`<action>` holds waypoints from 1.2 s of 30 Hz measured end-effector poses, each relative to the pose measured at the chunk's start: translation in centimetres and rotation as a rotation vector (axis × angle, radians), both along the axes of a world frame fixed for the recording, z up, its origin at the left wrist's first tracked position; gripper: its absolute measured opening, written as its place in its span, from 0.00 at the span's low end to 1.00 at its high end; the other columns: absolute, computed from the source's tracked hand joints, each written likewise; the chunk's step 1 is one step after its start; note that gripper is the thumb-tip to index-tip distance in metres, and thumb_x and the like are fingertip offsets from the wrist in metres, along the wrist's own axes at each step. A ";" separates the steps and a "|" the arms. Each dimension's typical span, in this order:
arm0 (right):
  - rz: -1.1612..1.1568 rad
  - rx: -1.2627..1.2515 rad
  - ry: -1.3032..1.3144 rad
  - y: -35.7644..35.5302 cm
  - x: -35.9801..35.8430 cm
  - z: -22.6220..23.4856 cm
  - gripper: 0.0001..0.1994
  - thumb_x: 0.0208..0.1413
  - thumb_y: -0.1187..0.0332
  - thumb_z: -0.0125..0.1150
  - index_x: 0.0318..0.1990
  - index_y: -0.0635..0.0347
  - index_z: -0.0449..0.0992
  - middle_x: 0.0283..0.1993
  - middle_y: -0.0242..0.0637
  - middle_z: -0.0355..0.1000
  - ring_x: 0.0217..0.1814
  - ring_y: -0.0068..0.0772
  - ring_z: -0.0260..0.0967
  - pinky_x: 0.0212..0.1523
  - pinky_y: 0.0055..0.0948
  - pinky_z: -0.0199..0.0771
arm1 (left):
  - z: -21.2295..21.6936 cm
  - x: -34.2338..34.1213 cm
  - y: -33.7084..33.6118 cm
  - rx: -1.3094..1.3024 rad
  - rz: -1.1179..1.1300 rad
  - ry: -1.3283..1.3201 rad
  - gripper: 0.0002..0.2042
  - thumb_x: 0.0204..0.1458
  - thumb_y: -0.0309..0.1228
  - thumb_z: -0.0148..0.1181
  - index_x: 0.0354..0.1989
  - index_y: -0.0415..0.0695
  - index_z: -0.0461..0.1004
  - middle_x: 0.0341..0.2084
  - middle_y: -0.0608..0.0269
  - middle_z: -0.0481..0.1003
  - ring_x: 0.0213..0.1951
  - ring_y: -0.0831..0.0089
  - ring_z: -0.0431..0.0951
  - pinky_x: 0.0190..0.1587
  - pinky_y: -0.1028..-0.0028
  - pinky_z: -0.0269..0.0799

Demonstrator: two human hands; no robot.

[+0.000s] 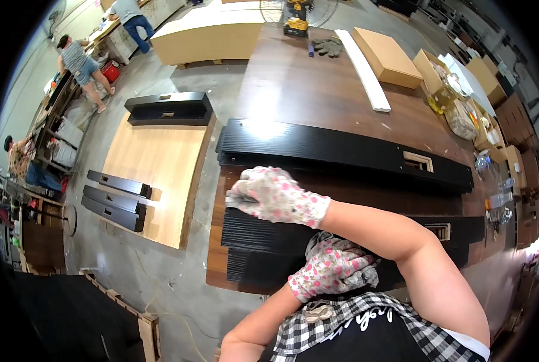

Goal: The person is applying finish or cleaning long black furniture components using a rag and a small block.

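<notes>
Both my hands wear white gloves with a pink floral print, and my forearms cross. My right hand (pixel 275 196) reaches over to the left end of a black wood-grain board (pixel 251 232); its fingers are curled, and whatever they hold is hidden. Nearer my body, my left hand (pixel 329 268) is closed on a crumpled grey rag (pixel 363 276), above the same boards. Beyond my right hand lies a stack of long black boards (pixel 336 145) with a rectangular cutout near its right end. Another cutout shows in the nearer board, beside my right forearm.
The brown table (pixel 305 78) carries a white strip (pixel 366 72), a flat carton (pixel 387 54), grey gloves (pixel 328 47) and a yellow cordless drill (pixel 296 25). Left of it, a light wood stack (pixel 149 157) bears black pieces (pixel 170 110). Boxes and bottles crowd the right. Other people work at far left.
</notes>
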State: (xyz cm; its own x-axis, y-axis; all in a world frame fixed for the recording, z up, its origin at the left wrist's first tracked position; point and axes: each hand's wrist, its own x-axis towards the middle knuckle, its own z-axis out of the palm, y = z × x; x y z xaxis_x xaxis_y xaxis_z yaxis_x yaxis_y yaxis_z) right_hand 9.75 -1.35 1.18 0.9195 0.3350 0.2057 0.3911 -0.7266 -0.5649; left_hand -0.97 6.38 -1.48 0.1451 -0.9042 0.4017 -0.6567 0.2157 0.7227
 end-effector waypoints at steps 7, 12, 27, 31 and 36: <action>-0.066 0.044 -0.003 -6.8 -6.8 1.1 0.10 0.54 0.60 0.64 0.35 0.55 0.80 0.34 0.39 0.74 0.39 0.42 0.74 0.40 0.39 0.75 | -0.8 0.3 -0.1 -0.026 -0.031 -0.027 0.27 0.39 0.36 0.63 0.54 0.50 0.74 0.42 0.58 0.77 0.46 0.60 0.77 0.48 0.61 0.71; -0.319 -0.002 0.163 -13.2 -12.9 3.7 0.09 0.50 0.62 0.69 0.35 0.57 0.81 0.31 0.38 0.75 0.35 0.39 0.75 0.37 0.35 0.75 | -0.8 0.6 -0.4 -0.135 -0.014 -0.030 0.26 0.36 0.35 0.66 0.49 0.45 0.76 0.35 0.63 0.79 0.42 0.62 0.78 0.42 0.64 0.73; 0.126 -0.426 -0.206 2.1 1.0 1.9 0.05 0.46 0.66 0.63 0.29 0.55 0.79 0.30 0.37 0.73 0.36 0.38 0.74 0.31 0.37 0.75 | -0.1 0.3 0.1 0.127 -0.055 0.153 0.20 0.50 0.40 0.61 0.51 0.45 0.77 0.48 0.57 0.77 0.52 0.58 0.74 0.55 0.62 0.67; 0.004 -0.357 -0.153 2.0 0.6 1.8 0.07 0.46 0.67 0.63 0.34 0.56 0.79 0.35 0.37 0.74 0.42 0.38 0.74 0.37 0.36 0.76 | -0.5 0.1 0.0 -0.026 -0.039 0.150 0.22 0.51 0.42 0.60 0.53 0.45 0.75 0.50 0.55 0.75 0.54 0.57 0.73 0.57 0.60 0.65; -0.011 -0.413 -0.215 1.4 0.9 2.0 0.05 0.52 0.63 0.62 0.33 0.50 0.80 0.29 0.35 0.71 0.33 0.39 0.73 0.33 0.38 0.75 | -0.4 0.0 -0.1 -0.038 0.024 0.068 0.23 0.49 0.41 0.60 0.54 0.45 0.74 0.49 0.54 0.75 0.53 0.56 0.73 0.57 0.59 0.65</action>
